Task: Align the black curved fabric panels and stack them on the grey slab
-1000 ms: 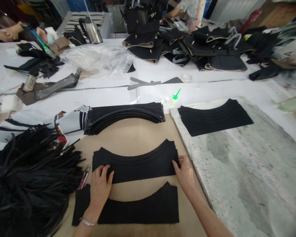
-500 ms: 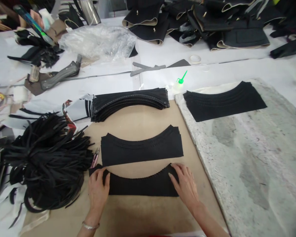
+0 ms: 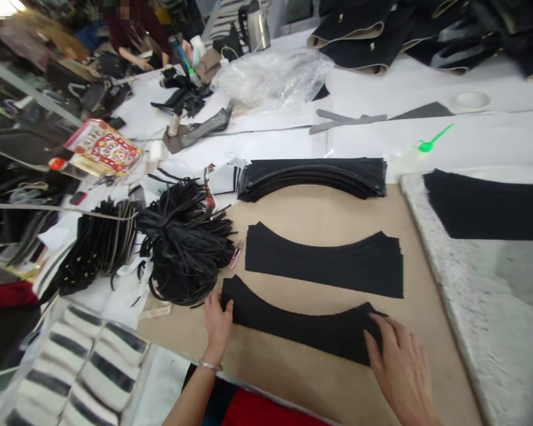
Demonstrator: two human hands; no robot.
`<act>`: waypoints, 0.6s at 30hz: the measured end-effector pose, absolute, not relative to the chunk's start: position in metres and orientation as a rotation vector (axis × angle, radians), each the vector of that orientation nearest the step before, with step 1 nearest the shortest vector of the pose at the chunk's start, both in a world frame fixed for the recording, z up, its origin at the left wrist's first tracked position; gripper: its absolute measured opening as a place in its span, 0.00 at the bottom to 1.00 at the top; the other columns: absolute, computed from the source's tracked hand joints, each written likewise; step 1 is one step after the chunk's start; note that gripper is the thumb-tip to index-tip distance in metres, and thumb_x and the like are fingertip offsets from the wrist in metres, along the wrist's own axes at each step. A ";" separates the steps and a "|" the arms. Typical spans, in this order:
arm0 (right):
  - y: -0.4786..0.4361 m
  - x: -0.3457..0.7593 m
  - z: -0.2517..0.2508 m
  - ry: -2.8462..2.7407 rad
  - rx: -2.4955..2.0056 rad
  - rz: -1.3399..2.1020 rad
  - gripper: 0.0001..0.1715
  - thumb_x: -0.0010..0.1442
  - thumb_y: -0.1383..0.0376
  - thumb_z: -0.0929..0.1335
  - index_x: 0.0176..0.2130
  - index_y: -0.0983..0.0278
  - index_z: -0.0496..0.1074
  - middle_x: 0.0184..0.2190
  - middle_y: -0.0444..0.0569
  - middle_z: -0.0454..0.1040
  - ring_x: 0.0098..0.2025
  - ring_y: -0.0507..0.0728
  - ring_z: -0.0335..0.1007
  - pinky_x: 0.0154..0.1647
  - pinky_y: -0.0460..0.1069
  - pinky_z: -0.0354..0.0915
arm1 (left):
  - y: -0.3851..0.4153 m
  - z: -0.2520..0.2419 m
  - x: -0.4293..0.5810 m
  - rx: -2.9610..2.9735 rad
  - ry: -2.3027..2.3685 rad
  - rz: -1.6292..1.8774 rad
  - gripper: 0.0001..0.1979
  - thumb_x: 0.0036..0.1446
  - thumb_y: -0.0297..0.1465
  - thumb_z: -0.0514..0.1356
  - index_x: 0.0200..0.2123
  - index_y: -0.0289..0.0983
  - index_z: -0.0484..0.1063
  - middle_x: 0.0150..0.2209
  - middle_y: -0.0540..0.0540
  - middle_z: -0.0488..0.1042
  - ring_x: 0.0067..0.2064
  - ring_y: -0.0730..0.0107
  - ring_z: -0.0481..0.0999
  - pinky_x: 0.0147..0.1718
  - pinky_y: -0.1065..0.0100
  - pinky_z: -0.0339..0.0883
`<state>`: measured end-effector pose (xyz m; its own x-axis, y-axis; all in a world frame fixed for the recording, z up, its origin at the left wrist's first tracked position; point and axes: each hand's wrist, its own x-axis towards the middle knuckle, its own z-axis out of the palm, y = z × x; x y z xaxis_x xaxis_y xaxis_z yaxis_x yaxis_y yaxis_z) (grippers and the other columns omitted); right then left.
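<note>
My left hand (image 3: 217, 322) rests on the left end of the nearest stack of curved black fabric pieces (image 3: 302, 324), fingers flat and together on its edge. My right hand (image 3: 400, 367) lies spread on that stack's right end. Both stacks sit on a brown cardboard sheet (image 3: 320, 213). A second curved black stack (image 3: 324, 260) lies just beyond, untouched. A third, thicker stack with stitched edges (image 3: 313, 176) lies at the cardboard's far edge.
A pile of black straps (image 3: 184, 242) and a small pink tool (image 3: 236, 254) lie left of the stacks. A grey stone slab (image 3: 484, 307) carrying more black pieces (image 3: 488, 204) is at right. A green-tipped glue bottle (image 3: 426, 145), plastic bag (image 3: 270, 77) and another person (image 3: 133, 35) are farther away.
The view swung left and down. My hands left the middle stack about a second ago and now stay on the ends of the nearest stack.
</note>
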<state>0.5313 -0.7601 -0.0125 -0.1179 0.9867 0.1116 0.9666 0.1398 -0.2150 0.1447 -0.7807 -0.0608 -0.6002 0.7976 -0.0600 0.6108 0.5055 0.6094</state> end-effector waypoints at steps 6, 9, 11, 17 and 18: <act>-0.743 0.354 -0.005 -2.608 -1.501 0.934 0.13 0.69 0.65 0.59 0.51 0.63 0.64 0.46 0.53 0.72 0.41 0.56 0.74 0.40 0.49 0.70 | -0.787 -0.070 0.122 0.962 2.357 0.787 0.08 0.47 0.29 0.61 0.33 0.36 0.69 0.26 0.51 0.67 0.29 0.67 0.68 0.31 0.66 0.61; -0.748 0.289 -0.010 -2.730 -1.473 0.904 0.15 0.65 0.64 0.65 0.51 0.65 0.64 0.44 0.56 0.72 0.42 0.61 0.74 0.39 0.52 0.71 | -0.795 -0.076 0.117 0.896 2.276 0.783 0.08 0.45 0.30 0.61 0.21 0.38 0.63 0.19 0.55 0.60 0.23 0.72 0.61 0.26 0.69 0.53; -0.756 0.267 -0.018 -2.773 -1.499 0.857 0.17 0.62 0.64 0.68 0.50 0.68 0.65 0.43 0.59 0.72 0.42 0.64 0.73 0.37 0.54 0.71 | -0.802 -0.079 0.116 0.849 2.226 0.795 0.11 0.45 0.30 0.61 0.18 0.39 0.60 0.17 0.56 0.58 0.22 0.74 0.59 0.25 0.69 0.51; -0.767 0.253 -0.035 -2.879 -1.552 0.784 0.11 0.63 0.75 0.59 0.44 0.68 0.66 0.38 0.61 0.72 0.36 0.63 0.74 0.33 0.53 0.69 | -0.821 -0.078 0.109 0.697 2.140 0.916 0.07 0.44 0.33 0.61 0.23 0.39 0.64 0.18 0.54 0.63 0.23 0.72 0.63 0.25 0.69 0.55; -0.766 0.252 -0.036 -2.887 -1.549 0.792 0.14 0.62 0.77 0.58 0.44 0.68 0.66 0.38 0.61 0.72 0.36 0.62 0.75 0.33 0.52 0.69 | -0.822 -0.076 0.108 0.675 2.144 0.952 0.07 0.46 0.34 0.60 0.26 0.38 0.66 0.20 0.53 0.65 0.24 0.71 0.65 0.26 0.69 0.57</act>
<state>0.2520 -0.7661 -0.0358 -0.5571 0.7236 -0.4075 0.8303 0.4743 -0.2928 0.1079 -0.8221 -0.0760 -0.6293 0.6800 -0.3762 0.1772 0.5969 0.7825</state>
